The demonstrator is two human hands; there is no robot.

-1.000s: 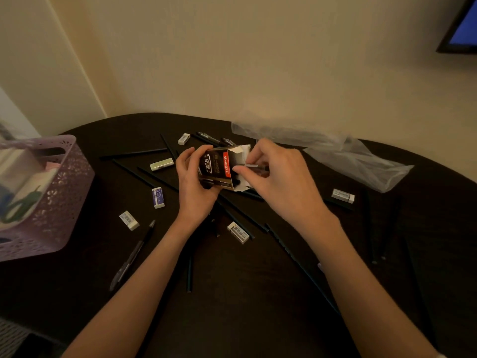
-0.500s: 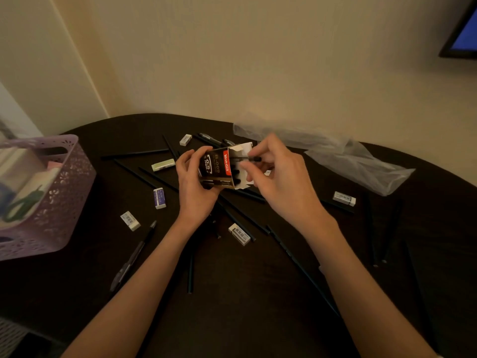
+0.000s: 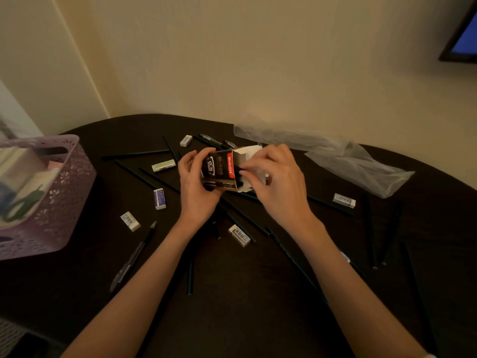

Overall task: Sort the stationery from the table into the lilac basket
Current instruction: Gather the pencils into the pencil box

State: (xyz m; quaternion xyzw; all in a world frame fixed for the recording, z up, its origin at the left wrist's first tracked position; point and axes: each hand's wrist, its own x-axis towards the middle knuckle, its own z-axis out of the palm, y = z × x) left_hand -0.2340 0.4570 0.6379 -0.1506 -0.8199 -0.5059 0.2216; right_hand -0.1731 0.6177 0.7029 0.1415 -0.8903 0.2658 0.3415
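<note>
My left hand (image 3: pixel 197 192) grips a small black and red pen box (image 3: pixel 220 167) above the middle of the dark table (image 3: pixel 245 306). Its white flap end stands open to the right. My right hand (image 3: pixel 277 187) pinches a dark pen at the box's open mouth; most of the pen is hidden inside. The lilac basket (image 3: pixel 51 200) stands at the left edge with things inside. Several white erasers, such as one eraser (image 3: pixel 160 198) left of my hand, and dark pencils lie scattered on the table.
A crumpled clear plastic bag (image 3: pixel 343 158) lies at the back right against the wall. A black pen (image 3: pixel 134 254) lies near the front left. More pens (image 3: pixel 214 141) rest behind the box. A screen corner (image 3: pixel 462 40) hangs on the wall top right.
My right hand has pushed the dark pen leftward, deeper into the open end of the box. The left hand keeps the box in about the same place.
</note>
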